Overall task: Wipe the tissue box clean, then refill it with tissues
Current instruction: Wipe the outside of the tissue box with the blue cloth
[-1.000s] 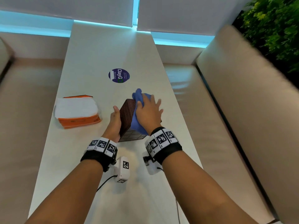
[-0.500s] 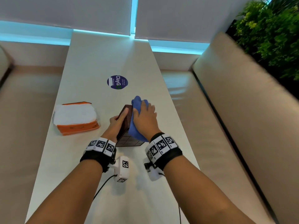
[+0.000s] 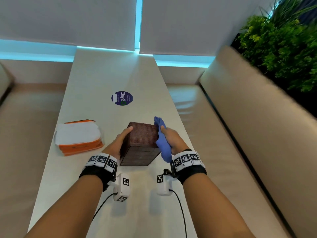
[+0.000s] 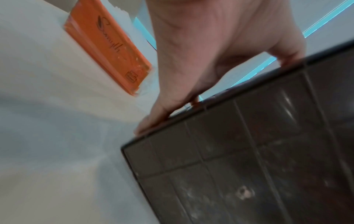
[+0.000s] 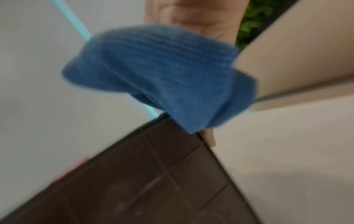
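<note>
Left hand (image 3: pixel 118 143) round the tissue box (image 3: pixel 142 136), right hand (image 3: pixel 175 141) round blue cloth (image 3: pixel 163 146), right wrist view blurred.

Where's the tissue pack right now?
In the head view, the tissue pack lies on the table, left of the tissue box and the left hand gripping that box.

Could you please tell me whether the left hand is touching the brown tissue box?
Touching. In the left wrist view, the left hand presses its fingertips against the edge of the tissue box.
</note>
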Tool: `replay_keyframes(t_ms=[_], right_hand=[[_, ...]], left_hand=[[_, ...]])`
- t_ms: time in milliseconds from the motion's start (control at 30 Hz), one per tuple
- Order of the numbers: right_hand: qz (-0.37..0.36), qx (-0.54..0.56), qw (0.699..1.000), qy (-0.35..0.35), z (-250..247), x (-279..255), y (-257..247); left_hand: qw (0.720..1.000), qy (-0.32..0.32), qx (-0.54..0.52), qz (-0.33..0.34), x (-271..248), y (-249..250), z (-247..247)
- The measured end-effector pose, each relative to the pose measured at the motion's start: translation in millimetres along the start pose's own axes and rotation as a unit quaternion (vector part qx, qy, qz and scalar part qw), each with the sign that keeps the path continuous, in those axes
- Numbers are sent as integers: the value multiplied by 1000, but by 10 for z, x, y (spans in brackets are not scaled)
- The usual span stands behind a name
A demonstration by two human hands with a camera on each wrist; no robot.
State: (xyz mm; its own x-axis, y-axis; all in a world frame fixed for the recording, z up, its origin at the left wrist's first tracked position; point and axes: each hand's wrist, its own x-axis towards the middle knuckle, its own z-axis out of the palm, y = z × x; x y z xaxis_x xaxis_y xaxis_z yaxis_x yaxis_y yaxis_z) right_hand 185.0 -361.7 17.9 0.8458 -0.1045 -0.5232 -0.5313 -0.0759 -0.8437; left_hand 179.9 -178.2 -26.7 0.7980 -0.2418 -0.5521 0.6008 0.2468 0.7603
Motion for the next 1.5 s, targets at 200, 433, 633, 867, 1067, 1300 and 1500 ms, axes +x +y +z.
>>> replay_keyframes(t_ms=[200, 433, 633, 867, 1067, 1300, 1500], right_hand=[[-44, 35, 994, -93, 125, -247, -144], [43, 161, 979, -115, 152, -283, -61], [-68, 122, 989, -50, 264, -264, 89], [-245, -420, 873, 35, 978, -297, 296], [-196, -436, 875, 79, 729, -76, 401], [-71, -446, 881, 143, 473, 55, 377], [-298, -448, 843, 20, 985, -219, 389]], left_hand=[[995, -17, -100, 24, -65, -207, -153], [993, 59, -104, 21, -98, -228, -434], [998, 63, 10, 22, -168, -123, -444], [997, 58, 49, 26, -105, -152, -359], [997, 66, 26, 29, -131, -237, -387], [996, 77, 18, 36, -147, -260, -388], [996, 73, 44, 39, -188, -209, -332]])
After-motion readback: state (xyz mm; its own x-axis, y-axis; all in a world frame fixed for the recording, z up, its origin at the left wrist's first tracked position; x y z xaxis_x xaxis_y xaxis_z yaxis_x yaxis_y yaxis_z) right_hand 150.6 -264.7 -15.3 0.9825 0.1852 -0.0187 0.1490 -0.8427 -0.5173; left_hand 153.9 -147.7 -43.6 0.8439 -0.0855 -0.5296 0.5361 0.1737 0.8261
